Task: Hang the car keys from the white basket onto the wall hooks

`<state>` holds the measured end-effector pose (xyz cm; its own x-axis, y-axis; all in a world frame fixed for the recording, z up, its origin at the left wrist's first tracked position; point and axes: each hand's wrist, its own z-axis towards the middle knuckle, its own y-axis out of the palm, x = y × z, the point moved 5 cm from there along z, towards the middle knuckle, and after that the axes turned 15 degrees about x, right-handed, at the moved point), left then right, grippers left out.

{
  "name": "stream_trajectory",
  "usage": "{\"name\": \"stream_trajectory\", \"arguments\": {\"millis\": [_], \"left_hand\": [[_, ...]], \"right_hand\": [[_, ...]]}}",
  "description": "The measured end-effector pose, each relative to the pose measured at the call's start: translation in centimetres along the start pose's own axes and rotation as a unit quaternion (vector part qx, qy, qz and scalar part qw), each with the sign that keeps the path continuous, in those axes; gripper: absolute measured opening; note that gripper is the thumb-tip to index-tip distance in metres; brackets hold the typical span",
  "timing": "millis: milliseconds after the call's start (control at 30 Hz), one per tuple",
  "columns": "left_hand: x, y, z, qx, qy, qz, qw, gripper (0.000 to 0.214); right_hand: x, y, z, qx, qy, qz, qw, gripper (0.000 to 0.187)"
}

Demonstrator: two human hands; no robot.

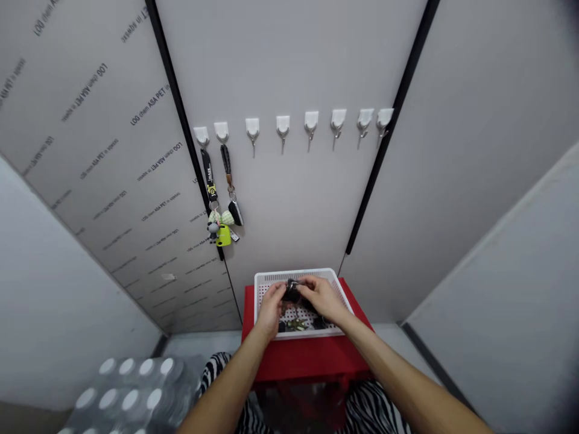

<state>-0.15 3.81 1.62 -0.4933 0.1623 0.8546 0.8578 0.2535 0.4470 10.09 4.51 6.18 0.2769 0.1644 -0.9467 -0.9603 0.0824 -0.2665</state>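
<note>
Both my hands reach into a white perforated basket [268, 278] standing on a red stand [307, 358]. My left hand [271, 307] and my right hand [322, 296] are closed together on a small black keychain item [293, 292] over the basket. More dark key items [296, 325] lie in the basket below my hands. On the wall above, a row of white hooks [283, 126] runs left to right. The two leftmost hooks carry keychains: one with a black strap and a yellow-green charm [221, 235], one with a dark fob [235, 212].
Grey wall panels with black vertical strips [181, 114] surround the spot. A pack of bottles with white caps [131, 392] sits at the lower left. Zebra-striped fabric [375, 413] shows beneath the red stand.
</note>
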Motion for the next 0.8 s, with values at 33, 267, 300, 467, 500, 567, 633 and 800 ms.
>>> {"name": "stream_trajectory", "arguments": {"millis": [33, 267, 300, 467, 500, 567, 633, 800], "left_hand": [[0.1, -0.1, 0.0, 0.004, 0.002, -0.007, 1.0, 0.024], [0.6, -0.1, -0.3, -0.017, 0.025, -0.048, 0.998, 0.02], [0.7, 0.0, -0.4, -0.019, 0.028, -0.049, 0.998, 0.02], [0.8, 0.1, -0.6, -0.011, 0.042, -0.044, 0.998, 0.016], [0.8, 0.1, -0.6, -0.013, 0.044, -0.04, 0.998, 0.016], [0.8, 0.3, -0.7, -0.02, 0.048, -0.026, 0.998, 0.015], [1.1, 0.5, -0.8, -0.028, 0.048, -0.007, 0.998, 0.015], [4.8, 1.8, -0.5, -0.047, 0.101, -0.011, 0.994, 0.019]], "right_hand": [[0.2, 0.1, -0.2, -0.009, -0.001, 0.005, 1.0, 0.017], [1.1, 0.3, -1.8, -0.051, 0.012, 0.004, 0.999, 0.016], [1.1, 0.3, -1.8, -0.043, 0.016, 0.006, 0.999, 0.018], [0.8, 0.4, -1.0, 0.006, 0.028, -0.002, 1.0, 0.03], [0.7, 0.6, -0.9, 0.014, 0.022, -0.005, 1.0, 0.03], [0.4, 0.9, -0.6, 0.025, 0.006, -0.01, 1.0, 0.029], [-0.1, 1.4, -0.4, 0.03, -0.011, -0.003, 0.999, 0.029], [-4.1, 1.6, 2.0, 0.059, -0.084, 0.022, 0.994, 0.027]]}}
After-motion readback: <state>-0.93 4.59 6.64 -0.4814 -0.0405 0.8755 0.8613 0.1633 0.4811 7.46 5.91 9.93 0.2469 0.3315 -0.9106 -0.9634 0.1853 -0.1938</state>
